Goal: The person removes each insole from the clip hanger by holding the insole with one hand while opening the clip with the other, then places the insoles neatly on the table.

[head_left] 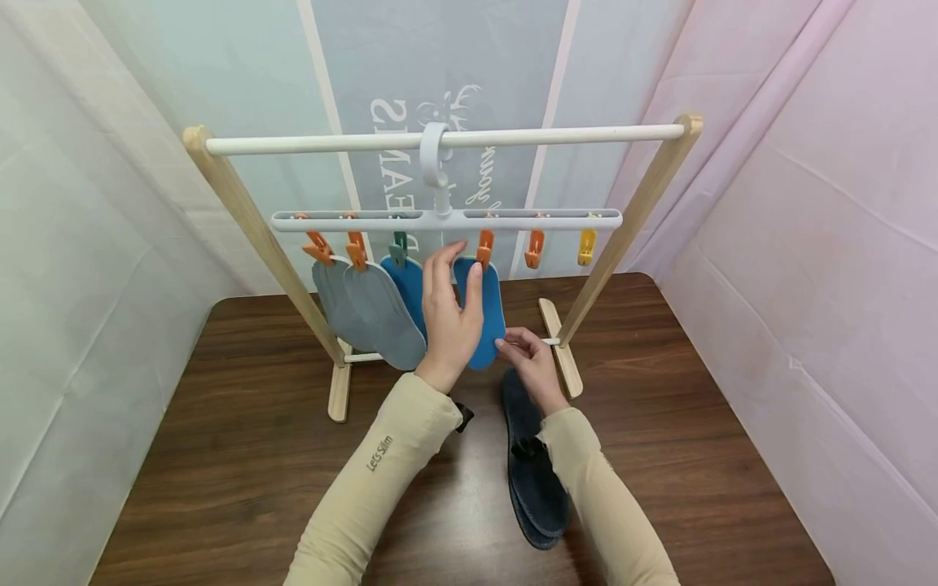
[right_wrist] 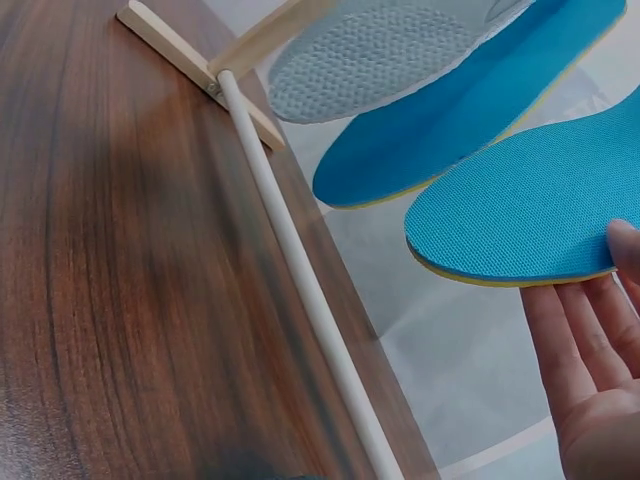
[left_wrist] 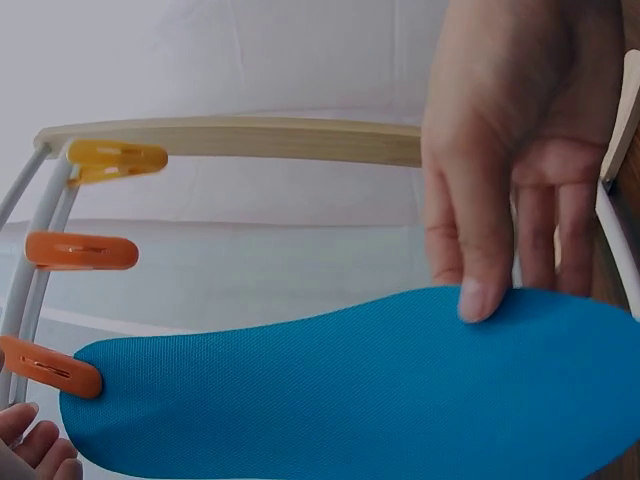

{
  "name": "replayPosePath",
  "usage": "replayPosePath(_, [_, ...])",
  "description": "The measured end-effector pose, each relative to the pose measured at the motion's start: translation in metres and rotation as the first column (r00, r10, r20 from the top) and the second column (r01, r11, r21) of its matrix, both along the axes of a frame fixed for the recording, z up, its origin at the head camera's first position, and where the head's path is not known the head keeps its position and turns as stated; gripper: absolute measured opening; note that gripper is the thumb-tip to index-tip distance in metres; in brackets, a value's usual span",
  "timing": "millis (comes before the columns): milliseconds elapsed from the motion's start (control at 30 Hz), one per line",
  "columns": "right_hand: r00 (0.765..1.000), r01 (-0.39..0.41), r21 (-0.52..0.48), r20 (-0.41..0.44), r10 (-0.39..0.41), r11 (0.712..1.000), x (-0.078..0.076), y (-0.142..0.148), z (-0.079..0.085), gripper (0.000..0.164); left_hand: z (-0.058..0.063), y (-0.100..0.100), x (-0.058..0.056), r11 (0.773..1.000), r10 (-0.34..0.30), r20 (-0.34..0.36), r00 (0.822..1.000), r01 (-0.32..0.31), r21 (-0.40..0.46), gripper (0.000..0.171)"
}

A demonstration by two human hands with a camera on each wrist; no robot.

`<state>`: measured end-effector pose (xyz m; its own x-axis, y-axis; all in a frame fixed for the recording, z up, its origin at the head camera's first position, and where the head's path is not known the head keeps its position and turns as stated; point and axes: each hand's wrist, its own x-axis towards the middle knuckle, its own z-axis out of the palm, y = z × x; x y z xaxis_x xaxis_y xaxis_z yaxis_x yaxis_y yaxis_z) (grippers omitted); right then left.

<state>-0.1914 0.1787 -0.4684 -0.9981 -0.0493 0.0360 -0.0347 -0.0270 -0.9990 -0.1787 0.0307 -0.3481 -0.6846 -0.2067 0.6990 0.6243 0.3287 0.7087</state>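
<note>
Currently, from my remote seat, I see a dark brown wood-grain table (head_left: 674,472), glossy in patches, spreading below the pale hanger (head_left: 443,218). Pale cloth walls (head_left: 506,49) stand behind the hanger and on either side of it, the back one printed with stripes and white lettering (head_left: 392,155), the right one pinkish. The hanger hooks over the rail (head_left: 308,145) of a wooden stand (head_left: 641,212). The blue insole (head_left: 489,313) hangs by an orange clip (head_left: 485,247) just right of the hanger's middle; below the hanger, the right hand (head_left: 537,370) pinches its lower edge between thumb and fingers. The left hand (head_left: 453,321) is just under the hanger's middle, thumb spread from its fingers near that clip; I cannot tell whether it touches. Under the hanger's left half hang two grey insoles (head_left: 381,313) and a second blue insole (head_left: 406,281). Dark footwear (head_left: 538,480) lies on the table, nearer me than the hanger and right of its middle.
</note>
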Motion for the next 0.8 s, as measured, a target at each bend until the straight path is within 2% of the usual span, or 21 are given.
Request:
replayPosePath(233, [0.999, -0.010, -0.014, -0.036, 0.009, 1.000, 0.007, 0.002, 0.001, 0.028, 0.006, -0.002, -0.005, 0.998, -0.067, 0.027, 0.997, 0.068, -0.017, 0.033])
replayPosePath(467, [0.999, 0.012, -0.022, -0.047, -0.013, 1.000, 0.009, 0.004, 0.000, 0.028, 0.012, -0.004, -0.009, 0.987, -0.158, 0.085, 0.984, 0.160, -0.018, 0.035])
replayPosePath(667, [0.998, 0.026, 0.019, -0.049, -0.025, 0.999, 0.011, 0.004, 0.000, 0.028, 0.019, -0.007, -0.012, 0.971, -0.237, 0.149, 0.960, 0.232, 0.052, 0.035])
replayPosePath(800, [0.998, 0.024, 0.017, -0.058, -0.023, 1.000, 0.012, 0.004, 0.000, 0.028, 0.020, -0.008, -0.014, 0.949, -0.312, 0.173, 0.934, 0.295, 0.114, 0.036])
